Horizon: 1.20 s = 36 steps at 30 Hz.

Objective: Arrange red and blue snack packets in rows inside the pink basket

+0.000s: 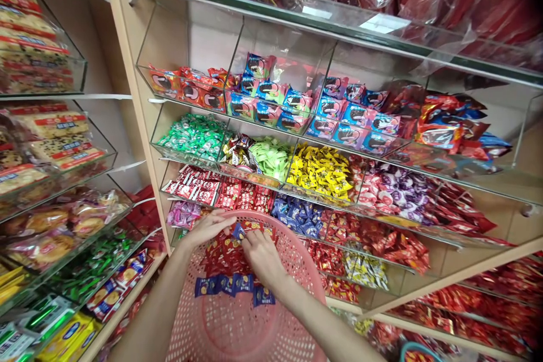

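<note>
A pink perforated basket (303,249) fills the lower middle of the view. Red wrapped candies (227,251) lie inside it, with several blue packets (235,284) below them. My left hand (211,226) reaches over the basket's upper left rim, fingers stretched toward the right. Over the red candies, my right hand (258,249) has its fingers bent down; a small blue packet (238,231) is at its fingertips, between the two hands. Whether the fingers grip that packet is too small to tell.
Behind the basket, glass shelves hold green candies (195,136), yellow candies (320,172) and blue packets (299,215). Packaged cakes (46,226) stack on the left shelves. A wooden rail (449,277) slants at the right, above a blue-rimmed container (418,346).
</note>
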Motion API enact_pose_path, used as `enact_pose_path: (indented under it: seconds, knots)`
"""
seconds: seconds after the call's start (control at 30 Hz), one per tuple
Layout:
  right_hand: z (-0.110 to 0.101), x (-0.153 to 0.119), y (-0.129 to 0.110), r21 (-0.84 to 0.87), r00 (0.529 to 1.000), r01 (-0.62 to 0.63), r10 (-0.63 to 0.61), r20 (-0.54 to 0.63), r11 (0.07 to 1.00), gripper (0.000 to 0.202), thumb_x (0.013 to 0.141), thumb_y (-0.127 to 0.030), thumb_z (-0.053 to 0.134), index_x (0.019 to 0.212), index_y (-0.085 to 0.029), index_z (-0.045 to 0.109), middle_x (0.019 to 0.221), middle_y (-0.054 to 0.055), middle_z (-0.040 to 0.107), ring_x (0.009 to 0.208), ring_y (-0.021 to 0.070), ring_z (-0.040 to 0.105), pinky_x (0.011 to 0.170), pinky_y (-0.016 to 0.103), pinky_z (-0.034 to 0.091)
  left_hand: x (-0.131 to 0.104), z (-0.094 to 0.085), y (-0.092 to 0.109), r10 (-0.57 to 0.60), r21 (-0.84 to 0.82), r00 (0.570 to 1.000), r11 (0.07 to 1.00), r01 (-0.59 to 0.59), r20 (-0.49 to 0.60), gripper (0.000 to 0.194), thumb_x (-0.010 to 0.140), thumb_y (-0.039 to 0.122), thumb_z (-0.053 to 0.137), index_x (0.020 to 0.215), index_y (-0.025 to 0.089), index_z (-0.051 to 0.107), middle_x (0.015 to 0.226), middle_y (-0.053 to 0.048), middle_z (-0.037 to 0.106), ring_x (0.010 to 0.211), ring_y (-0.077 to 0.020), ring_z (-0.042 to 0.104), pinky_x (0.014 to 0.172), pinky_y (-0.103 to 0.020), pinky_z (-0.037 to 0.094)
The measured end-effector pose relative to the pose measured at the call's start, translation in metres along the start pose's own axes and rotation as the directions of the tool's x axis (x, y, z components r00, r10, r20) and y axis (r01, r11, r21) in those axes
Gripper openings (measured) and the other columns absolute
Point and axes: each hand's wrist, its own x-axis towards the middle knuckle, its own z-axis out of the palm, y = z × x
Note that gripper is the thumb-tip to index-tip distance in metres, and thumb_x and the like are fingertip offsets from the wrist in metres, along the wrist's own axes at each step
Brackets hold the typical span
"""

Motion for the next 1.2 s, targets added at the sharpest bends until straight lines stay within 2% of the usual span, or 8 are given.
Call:
enact_pose_path:
  seconds: [0.43, 0.57, 0.67, 0.77, 0.83, 0.97, 1.07, 1.2]
  knots:
    - [0.020, 0.010, 0.000, -0.024, 0.995, 0.067, -0.069, -0.067, 0.997, 0.013, 0.087, -0.019, 0.043, 0.082, -0.018, 0.055, 0.081, 0.004, 0.053, 0.078, 0.0178, 0.044, 0.070, 0.031, 0.032, 0.003, -0.003, -0.007, 0.098, -0.024, 0.992, 0.995, -0.096, 0.084, 0.030, 0.069, 0.048, 0.054, 0.060, 0.021, 0.061, 0.091, -0.002, 0.063, 0.125, -0.0216, 0.030, 0.098, -0.029, 0.027]
    - [0.021, 0.000, 0.013, 0.077, 0.986, 0.133, -0.124, -0.114, 0.988, 0.018, 0.089, -0.022, 0.038, 0.081, -0.019, 0.054, 0.084, 0.004, 0.054, 0.080, 0.0163, 0.044, 0.072, 0.030, 0.033, 0.001, -0.005, -0.003, 0.083, -0.078, 0.994, 0.994, -0.077, 0.077, 0.030, 0.069, 0.048, 0.054, 0.062, 0.020, 0.062, 0.098, -0.002, 0.060, 0.120, -0.0222, 0.035, 0.096, -0.029, 0.028]
    - [0.024, -0.007, 0.021, 0.293, 0.985, 0.041, 0.011, -0.171, 0.955, 0.020, 0.090, -0.023, 0.036, 0.085, -0.019, 0.055, 0.090, 0.005, 0.056, 0.082, 0.0157, 0.046, 0.074, 0.030, 0.034, 0.002, -0.008, -0.001, 0.094, -0.123, 0.992, 0.989, -0.083, 0.084, 0.034, 0.071, 0.050, 0.052, 0.065, 0.018, 0.061, 0.091, -0.001, 0.059, 0.102, -0.0201, 0.047, 0.088, -0.028, 0.034]
    - [0.028, -0.004, 0.021, 0.670, 0.927, -0.188, 0.355, -0.121, 0.718, 0.020, 0.087, -0.034, 0.042, 0.086, -0.018, 0.055, 0.087, 0.005, 0.057, 0.077, 0.0147, 0.050, 0.070, 0.028, 0.038, 0.003, -0.009, 0.000, 0.109, -0.156, 0.988, 0.984, -0.092, 0.108, 0.037, 0.073, 0.051, 0.050, 0.069, 0.017, 0.062, 0.084, -0.001, 0.057, 0.086, -0.0168, 0.051, 0.079, -0.025, 0.038]
    - [0.032, 0.003, 0.016, 0.870, 0.850, -0.323, 0.518, 0.093, 0.374, 0.030, 0.082, -0.045, 0.046, 0.080, -0.017, 0.056, 0.079, 0.004, 0.058, 0.067, 0.0133, 0.052, 0.062, 0.026, 0.041, 0.004, -0.009, 0.000, 0.109, -0.162, 0.988, 0.983, -0.090, 0.110, 0.037, 0.073, 0.051, 0.049, 0.070, 0.017, 0.062, 0.083, -0.001, 0.057, 0.084, -0.0163, 0.051, 0.078, -0.025, 0.038]
    - [0.039, 0.017, 0.005, 0.821, 0.731, -0.474, 0.379, 0.568, -0.318, 0.045, 0.071, -0.059, 0.051, 0.072, -0.014, 0.058, 0.071, 0.004, 0.061, 0.058, 0.0105, 0.054, 0.053, 0.023, 0.043, 0.004, -0.008, 0.001, 0.100, -0.124, 0.993, 0.988, -0.091, 0.068, 0.038, 0.071, 0.054, 0.050, 0.068, 0.019, 0.062, 0.084, -0.002, 0.060, 0.098, -0.0201, 0.049, 0.086, -0.027, 0.035]
    - [0.042, 0.022, -0.002, 0.759, 0.733, -0.434, 0.300, 0.611, -0.485, 0.042, 0.060, -0.053, 0.066, 0.068, -0.013, 0.059, 0.068, 0.004, 0.062, 0.054, 0.0074, 0.054, 0.054, 0.020, 0.043, 0.002, -0.009, 0.002, 0.098, -0.087, 0.993, 0.992, -0.093, 0.066, 0.040, 0.071, 0.056, 0.048, 0.070, 0.019, 0.063, 0.084, -0.001, 0.061, 0.101, -0.0207, 0.048, 0.089, -0.028, 0.034]
    - [0.042, 0.019, -0.004, 0.774, 0.770, -0.368, 0.298, 0.564, -0.515, 0.038, 0.055, -0.047, 0.072, 0.064, -0.013, 0.057, 0.066, 0.003, 0.063, 0.052, 0.0061, 0.054, 0.055, 0.018, 0.042, 0.001, -0.009, 0.005, 0.111, -0.091, 0.990, 0.990, -0.104, 0.082, 0.040, 0.073, 0.054, 0.046, 0.070, 0.018, 0.061, 0.085, -0.001, 0.060, 0.100, -0.0192, 0.049, 0.090, -0.027, 0.034]
